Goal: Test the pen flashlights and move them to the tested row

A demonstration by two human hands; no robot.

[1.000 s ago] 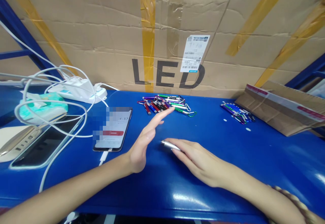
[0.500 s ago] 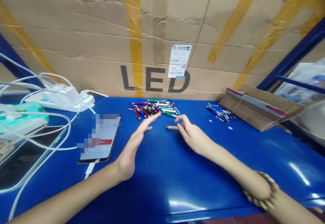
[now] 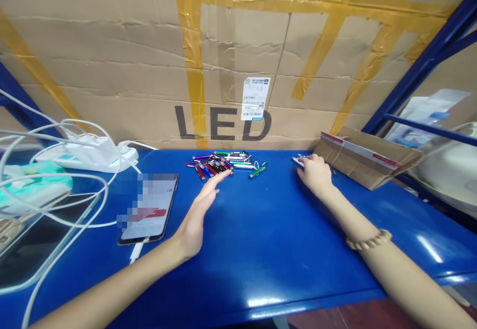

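Observation:
My left hand (image 3: 197, 209) stands on its edge on the blue table (image 3: 261, 249), fingers stretched out and open. Its fingertips almost touch a pile of small coloured keychain flashlights (image 3: 223, 162). A green flashlight (image 3: 258, 171) lies just right of that pile. My right hand (image 3: 316, 176), with a bead bracelet (image 3: 368, 241) on the wrist, reaches to the far right. Its fingers are curled over a silver flashlight (image 3: 297, 160), whose tip sticks out to the left. The second flashlight pile there is mostly hidden under this hand.
A phone (image 3: 149, 209) on a charging cable lies left of my left hand. Further left are white cables, a power strip (image 3: 89, 152), a green tissue pack (image 3: 33, 185) and a tablet (image 3: 30, 249). A flattened carton (image 3: 368, 160) lies at the right, and a big "LED" box (image 3: 223, 70) forms the back wall.
My right hand carried the silver flashlight from the table's middle to the right-hand pile by the carton. My left hand stayed put, open. The view swung right.

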